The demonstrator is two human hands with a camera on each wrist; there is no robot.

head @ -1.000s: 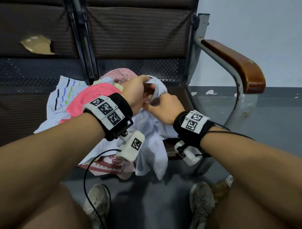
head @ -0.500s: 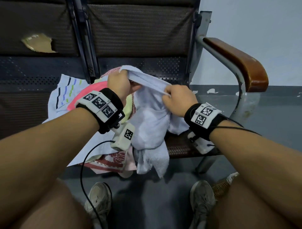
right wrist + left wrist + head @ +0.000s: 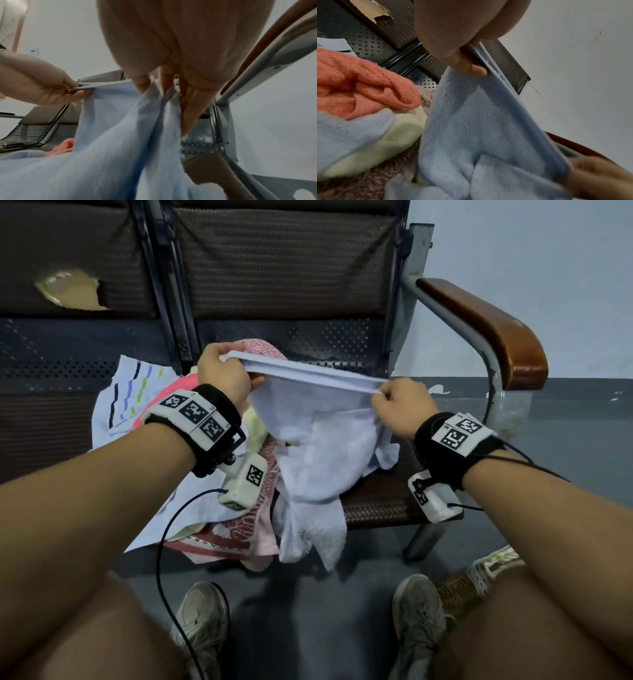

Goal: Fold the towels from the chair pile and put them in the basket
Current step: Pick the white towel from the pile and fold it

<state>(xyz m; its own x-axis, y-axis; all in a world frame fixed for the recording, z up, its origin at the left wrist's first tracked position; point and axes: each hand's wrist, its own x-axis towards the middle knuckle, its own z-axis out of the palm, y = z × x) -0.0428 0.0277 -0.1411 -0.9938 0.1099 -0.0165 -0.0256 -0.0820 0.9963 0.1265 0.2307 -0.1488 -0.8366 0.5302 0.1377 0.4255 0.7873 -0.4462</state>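
A light blue towel [image 3: 318,440] hangs between both hands over the chair seat, its top edge stretched taut. My left hand [image 3: 226,371] pinches that edge at its left end; the thumb and fingers [image 3: 471,67] clamp the hem. My right hand [image 3: 397,402] pinches the right end, fingers [image 3: 164,81] curled into the cloth. The towel's lower part droops over the seat's front edge. Under it lies the pile: a coral towel [image 3: 359,81], a pale yellow towel [image 3: 397,135], a white striped towel [image 3: 130,392] and a red patterned one [image 3: 233,532]. A woven basket [image 3: 479,580] peeks out by my right knee.
The chair [image 3: 291,268] has a dark mesh back and a wooden armrest [image 3: 486,326] on a metal frame to the right. A second seat stands to the left. My shoes [image 3: 202,621] rest on grey floor below. A cable hangs from my left wrist.
Both hands have moved apart along the blue towel's edge, the left up and left, the right to the right, stretching the hem taut and lifting the towel off the pile.
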